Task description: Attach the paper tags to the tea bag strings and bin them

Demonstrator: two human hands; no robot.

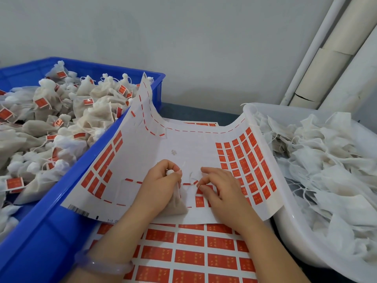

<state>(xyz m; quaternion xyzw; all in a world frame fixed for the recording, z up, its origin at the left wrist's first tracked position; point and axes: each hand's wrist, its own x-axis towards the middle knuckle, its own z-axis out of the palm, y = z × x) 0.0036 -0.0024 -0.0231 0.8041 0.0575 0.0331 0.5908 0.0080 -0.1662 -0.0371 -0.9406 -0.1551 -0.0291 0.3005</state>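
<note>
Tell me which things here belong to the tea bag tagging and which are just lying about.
Job: tea bag in left hand, tag sheets, blue crate of tagged bags, white tub of untagged bags.
Lying about: cardboard tubes, white pipe.

At left, crate (61,211) heaped with tagged tea bags (47,123). At right, tub (295,237) filled with untagged bags (326,170). Between the 2, upper tag sheet (183,144) over lower tag sheet (189,256), with side edges propped against both containers. On the upper sheet, left hand (161,184) gripping 1 tea bag (177,203), right hand (222,190) just beside. Behind the tub, pipes (330,58).
</note>
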